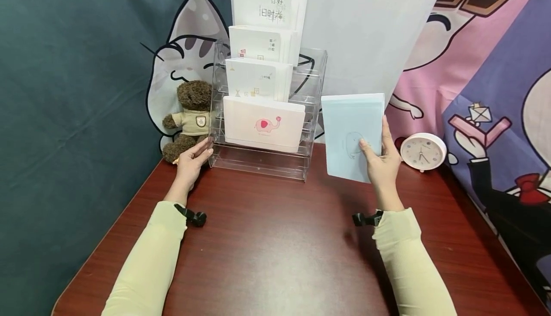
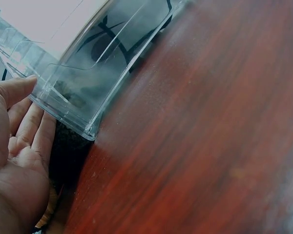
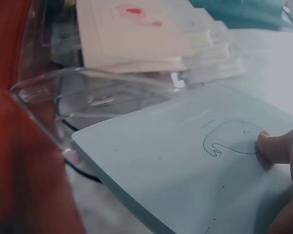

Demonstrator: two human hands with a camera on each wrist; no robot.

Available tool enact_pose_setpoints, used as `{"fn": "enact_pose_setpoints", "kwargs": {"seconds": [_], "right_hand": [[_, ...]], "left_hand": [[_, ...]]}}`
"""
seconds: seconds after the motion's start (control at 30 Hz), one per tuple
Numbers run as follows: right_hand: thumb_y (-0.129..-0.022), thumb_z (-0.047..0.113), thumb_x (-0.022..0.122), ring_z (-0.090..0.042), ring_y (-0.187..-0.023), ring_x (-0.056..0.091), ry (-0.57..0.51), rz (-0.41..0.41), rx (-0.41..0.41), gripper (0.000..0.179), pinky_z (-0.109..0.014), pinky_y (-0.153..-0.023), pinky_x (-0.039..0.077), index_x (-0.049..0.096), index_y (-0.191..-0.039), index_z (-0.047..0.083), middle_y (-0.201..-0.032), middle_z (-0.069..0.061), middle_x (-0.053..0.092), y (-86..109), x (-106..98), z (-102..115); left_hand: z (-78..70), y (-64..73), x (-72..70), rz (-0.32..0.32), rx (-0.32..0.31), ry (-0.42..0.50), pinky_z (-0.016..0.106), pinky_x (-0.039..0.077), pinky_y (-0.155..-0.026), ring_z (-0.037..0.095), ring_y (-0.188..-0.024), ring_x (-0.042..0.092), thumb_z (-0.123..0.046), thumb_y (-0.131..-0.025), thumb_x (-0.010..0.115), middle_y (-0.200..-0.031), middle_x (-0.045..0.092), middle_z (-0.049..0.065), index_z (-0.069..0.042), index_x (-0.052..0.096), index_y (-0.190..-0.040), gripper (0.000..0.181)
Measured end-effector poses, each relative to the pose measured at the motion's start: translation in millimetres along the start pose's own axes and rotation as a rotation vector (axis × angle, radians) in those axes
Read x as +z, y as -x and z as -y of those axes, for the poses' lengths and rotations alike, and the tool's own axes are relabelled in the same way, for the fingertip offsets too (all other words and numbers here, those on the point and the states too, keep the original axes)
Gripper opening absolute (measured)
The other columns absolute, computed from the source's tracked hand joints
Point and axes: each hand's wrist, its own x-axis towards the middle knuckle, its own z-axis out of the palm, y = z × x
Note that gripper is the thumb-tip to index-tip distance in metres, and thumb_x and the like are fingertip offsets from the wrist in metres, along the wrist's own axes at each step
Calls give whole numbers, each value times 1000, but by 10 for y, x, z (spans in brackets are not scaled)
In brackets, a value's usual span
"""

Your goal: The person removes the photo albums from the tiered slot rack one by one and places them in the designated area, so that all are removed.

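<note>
My right hand [image 1: 384, 163] holds a light blue notebook [image 1: 344, 115] upright, to the right of a clear acrylic rack [image 1: 262, 165]. Its thumb presses the cover beside a thin line drawing of a rounded animal; the other fingers are hidden behind. In the right wrist view the notebook [image 3: 151, 146] overlaps the rack's side. My left hand [image 1: 189, 167] touches the rack's left side with fairly straight fingers, the thumb [image 2: 22, 88] at the panel's edge. On the lowest filled tier stands a pale pink notebook [image 1: 241, 122] with a red elephant.
Behind it, white notebooks [image 1: 247, 79] rise on the upper tiers. A brown teddy bear [image 1: 193, 97] in a beige shirt sits left of the rack. At the right stands a white round alarm clock [image 1: 423, 151]. Printed cloths hang behind the reddish-brown table [image 1: 267, 249].
</note>
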Motion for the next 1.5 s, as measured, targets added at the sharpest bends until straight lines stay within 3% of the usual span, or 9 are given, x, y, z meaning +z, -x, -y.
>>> {"fn": "enact_pose_setpoints", "kwargs": {"seconds": [0.2,0.33,0.43,0.67,0.83,1.0,1.17,1.5], "right_hand": [[-90,-2,72,-13,-125,54,61,-30,124,78,-21,-97,47,41,-155,29,-149,-8,52,-40,-20,-334],[-91,1,74,-12,-129,48,45,-27,235,80,-22,-100,44,40,-155,36,-155,2,45,-49,-15,-725],[-92,6,74,-6,-137,39,63,-14,291,79,-23,-108,38,37,-155,37,-159,10,36,-29,-27,-997],[-94,18,73,-2,-142,30,188,-27,377,76,-28,-118,28,35,-157,38,-161,11,32,79,-118,-1340],[-94,22,74,-8,-139,35,214,3,453,75,-33,-114,31,35,-155,43,-160,6,35,141,-157,-1491],[-95,27,72,-17,-133,41,255,81,506,74,-37,-110,35,33,-158,35,-159,0,37,171,-143,-1567],[-96,27,71,-21,-133,42,312,107,503,72,-40,-112,33,35,-159,24,-158,-6,40,167,-133,-1589],[-96,31,71,-28,-128,45,372,147,512,71,-43,-110,35,37,-158,20,-155,-11,43,151,-120,-1569]], "left_hand": [[-68,33,7,3,-22,-1,16,51,-93,14,-130,56,-5,-95,69,-146,52,15,-4,54,-145,52],[-100,61,8,-3,-31,2,16,52,-92,13,-128,57,-4,-95,69,-145,51,17,-4,53,-145,52],[-71,54,0,-12,-39,-2,16,52,-92,12,-129,57,-7,-95,71,-145,52,15,-6,54,-145,53],[9,19,16,-13,-24,-26,17,51,-94,13,-130,56,-14,-94,73,-144,55,12,-10,56,-144,54],[-23,30,27,-13,-33,-11,16,52,-93,11,-128,58,-10,-95,71,-144,55,13,-9,57,-144,51],[-68,29,28,-7,-47,-1,17,52,-93,15,-130,56,-4,-96,68,-145,52,16,-5,54,-145,50],[-56,14,23,-14,-55,-6,17,51,-94,18,-132,54,-7,-96,68,-146,52,15,-7,54,-145,51],[-8,-17,9,-32,-37,-5,17,52,-93,10,-126,59,-10,-94,73,-142,57,10,-9,57,-143,52]]}}
